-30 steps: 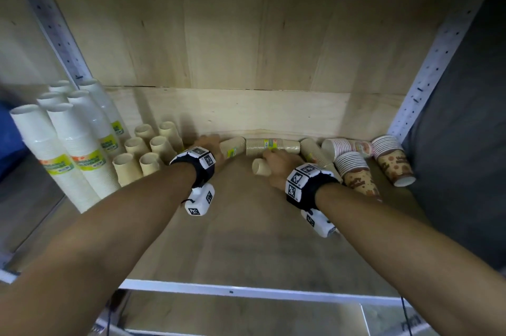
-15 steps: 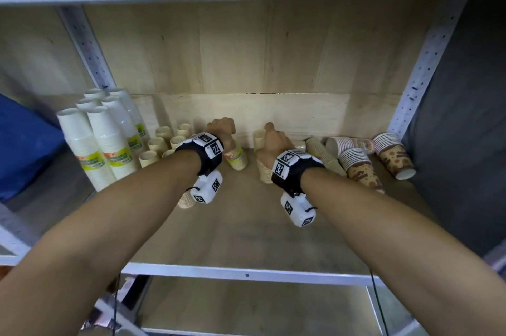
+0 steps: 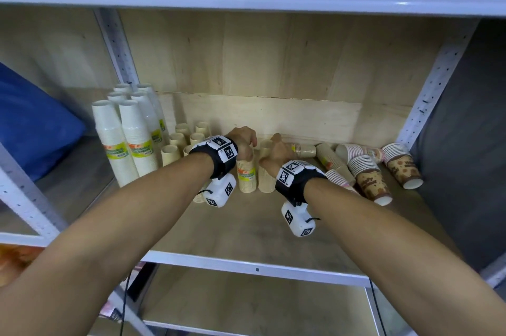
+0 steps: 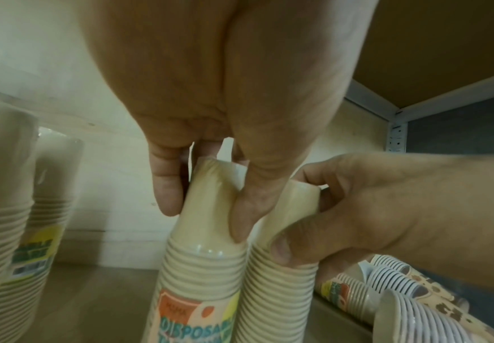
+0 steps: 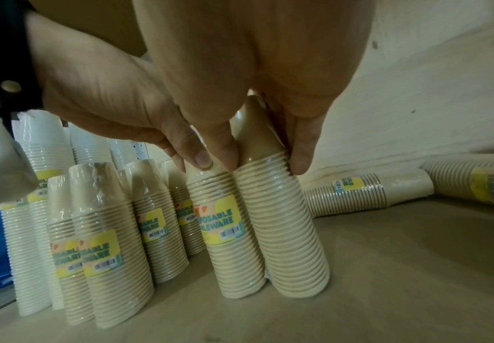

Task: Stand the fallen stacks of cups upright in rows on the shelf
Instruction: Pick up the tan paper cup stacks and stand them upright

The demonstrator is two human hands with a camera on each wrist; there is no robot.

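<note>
Two beige cup stacks stand upright side by side mid-shelf. My left hand (image 3: 244,144) grips the top of the labelled stack (image 3: 246,178), thumb and fingers (image 4: 166,197) curled round it. My right hand (image 3: 275,148) grips the top of the plain-faced stack (image 3: 267,178) just to its right; in the right wrist view that hand (image 5: 262,160) pinches the stack (image 5: 284,232) beside the labelled one (image 5: 225,232). Fallen beige stacks (image 3: 304,150) and patterned brown cup stacks (image 3: 369,179) lie further right.
Several upright beige stacks (image 3: 178,141) and tall white stacks (image 3: 128,138) fill the left of the wooden shelf (image 3: 246,229). A white metal rail (image 3: 257,270) edges its front. A blue bag (image 3: 32,122) sits beyond the left upright.
Both hands lifted two beige stacks from lying on the shelf to standing upright, close together. The view has pulled back from the shelf.
</note>
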